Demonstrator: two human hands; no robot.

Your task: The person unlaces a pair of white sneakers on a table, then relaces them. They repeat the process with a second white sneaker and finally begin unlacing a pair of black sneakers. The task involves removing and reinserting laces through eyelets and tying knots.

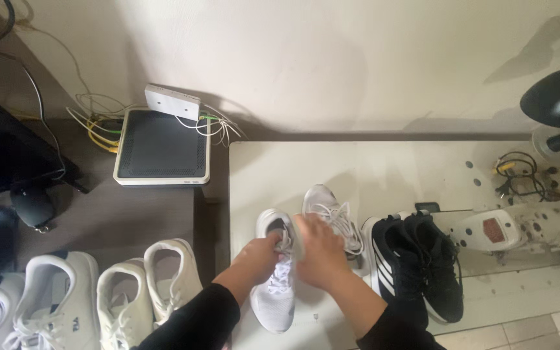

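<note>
Both hands work at the laces of a white mesh lace-up sneaker (276, 285) lying on the pale worktop (384, 165). Left hand (258, 254) fingers pinch the tongue; right hand (319, 253) fingers close on the laces. Advised: keep lace tension even. Its white twin sneaker (334, 217) touches behind; a black striped sneaker pair (416, 266) crowds the right.

**Both hands on a white sneaker at the table's front edge**

A white sneaker (277, 285) is held on the pale table (409, 168) by the left hand (257, 256) and the right hand (319, 253) — both are closed at its tongue and laces. A second white sneaker (332, 214) lies just behind, touched by the right hand. A black pair with white stripes (416, 266) is set just to the right. Further white shoes (92, 298) are lined up on the lower dark surface to the left — a flat router (161, 149) with cables is seen behind them.
</note>
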